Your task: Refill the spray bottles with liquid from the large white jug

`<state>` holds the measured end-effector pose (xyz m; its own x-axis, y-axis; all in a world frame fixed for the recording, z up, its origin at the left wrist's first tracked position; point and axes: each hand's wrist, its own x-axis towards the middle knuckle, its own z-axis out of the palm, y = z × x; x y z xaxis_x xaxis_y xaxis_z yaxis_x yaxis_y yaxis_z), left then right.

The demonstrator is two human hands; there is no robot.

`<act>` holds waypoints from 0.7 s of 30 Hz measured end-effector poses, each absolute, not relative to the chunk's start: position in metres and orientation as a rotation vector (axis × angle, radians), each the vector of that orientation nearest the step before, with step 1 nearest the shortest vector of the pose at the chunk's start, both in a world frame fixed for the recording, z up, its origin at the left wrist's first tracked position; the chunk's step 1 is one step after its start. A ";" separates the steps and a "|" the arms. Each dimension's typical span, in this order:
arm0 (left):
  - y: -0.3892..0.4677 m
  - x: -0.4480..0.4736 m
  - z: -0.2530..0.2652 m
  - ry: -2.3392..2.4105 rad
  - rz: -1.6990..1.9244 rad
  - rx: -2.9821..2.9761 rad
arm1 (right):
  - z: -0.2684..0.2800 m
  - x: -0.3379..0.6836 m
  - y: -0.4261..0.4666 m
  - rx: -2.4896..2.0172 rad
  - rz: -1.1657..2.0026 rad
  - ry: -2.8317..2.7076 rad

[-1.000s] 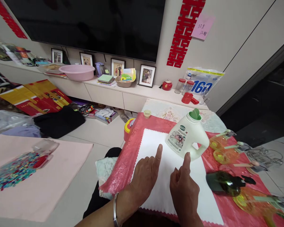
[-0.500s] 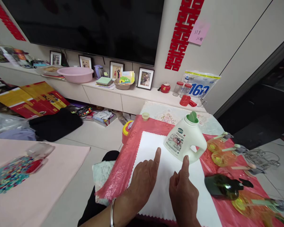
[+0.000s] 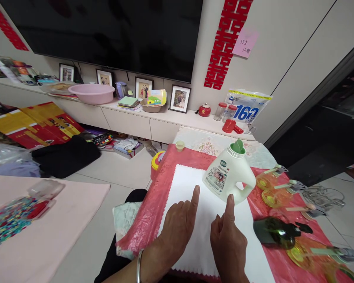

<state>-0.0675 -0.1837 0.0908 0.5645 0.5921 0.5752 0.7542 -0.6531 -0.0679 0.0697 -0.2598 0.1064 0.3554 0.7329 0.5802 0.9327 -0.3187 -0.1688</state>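
Observation:
My left hand (image 3: 178, 224) is over a white scallop-edged sheet (image 3: 184, 184), its index finger stretched out and the others curled, holding nothing. To its right, my right hand (image 3: 229, 245) points the same way with its index finger and also holds nothing visible. Just beyond both fingertips stands a pale green detergent bottle (image 3: 216, 179) with a handle, upright and uncapped. A darker green piece (image 3: 238, 146) shows in its mouth. The hands look apart from the bottle, though the right fingertip comes near its base. A small pale cap (image 3: 179, 146) sits at the far left of the red tablecloth (image 3: 149, 212).
Along the right edge lie a dark green pump bottle (image 3: 274, 232) and several yellow-orange bottles (image 3: 271, 196). At left, a pink-covered table (image 3: 61, 220) holds colourful beads (image 3: 10, 218). Behind, a cabinet carries a pink basin (image 3: 91, 94), photo frames (image 3: 179, 98) and red-lidded jars (image 3: 220, 111).
The view has shifted slightly, so the surroundings sit a little further left. Both hands keep the same pointing pose, and the bottle stays where it was.

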 end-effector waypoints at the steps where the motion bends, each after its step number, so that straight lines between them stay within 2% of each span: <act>1: -0.184 -0.068 0.090 -1.121 -0.752 -2.489 | 0.106 0.070 -0.260 -2.150 -0.549 -1.440; 9: -0.182 -0.065 0.066 -1.150 -0.800 -2.585 | 0.096 0.074 -0.256 -2.082 -0.583 -1.402; 12: -0.176 -0.064 0.067 -1.174 -0.789 -2.660 | 0.100 0.083 -0.255 -2.065 -0.471 -1.347; 16: -0.160 -0.064 0.054 -1.212 -0.589 -2.879 | 0.114 0.119 -0.247 -2.002 -0.517 -1.230; 21: -0.146 -0.067 0.006 -1.192 -0.435 -2.888 | 0.118 0.181 -0.223 -1.997 -0.512 -1.093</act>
